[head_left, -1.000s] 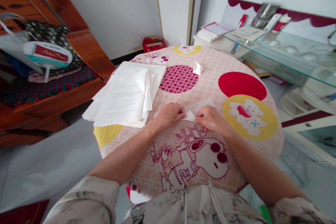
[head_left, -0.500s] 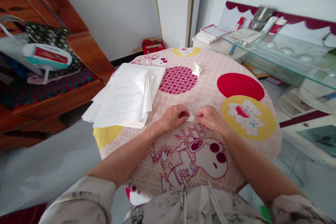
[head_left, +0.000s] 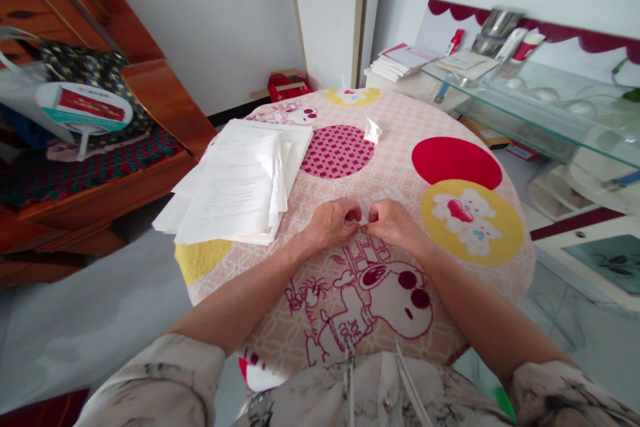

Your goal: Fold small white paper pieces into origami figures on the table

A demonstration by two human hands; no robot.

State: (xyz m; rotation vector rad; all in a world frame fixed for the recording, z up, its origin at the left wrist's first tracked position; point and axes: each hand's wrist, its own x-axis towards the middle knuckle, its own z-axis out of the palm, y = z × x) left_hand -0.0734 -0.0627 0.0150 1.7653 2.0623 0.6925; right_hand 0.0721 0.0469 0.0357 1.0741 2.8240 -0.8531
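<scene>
Both bare hands meet over the near half of the round table, on a pink patterned tablecloth [head_left: 400, 163]. The left hand [head_left: 334, 221] bends its thumb and forefinger into a small loop, the tips drawn close in a narrow pinch. The right hand [head_left: 396, 223] faces it with its own fingers curled in, also pinching narrowly, and the two sets of fingertips all but touch. Between them is a small piece of white paper [head_left: 365, 219] — the fingers cover nearly all of it, so I cannot tell its shape or folds.

Beyond the hands, a folded white scrap [head_left: 373, 131] stands at the edge of a checked purple circle [head_left: 337, 152]. To the left lies a loose stack of printed sheets [head_left: 235, 177], its edges uneven. On the right a red circle [head_left: 456, 163] overlaps a yellow one with two bears [head_left: 472, 221], and a cartoon dog [head_left: 407, 303] is drawn on the cloth just below the hands. Further off, a hand fan [head_left: 84, 107] lies on the wooden bench [head_left: 100, 190] — and a glass shelf [head_left: 530, 107] stands at the right
</scene>
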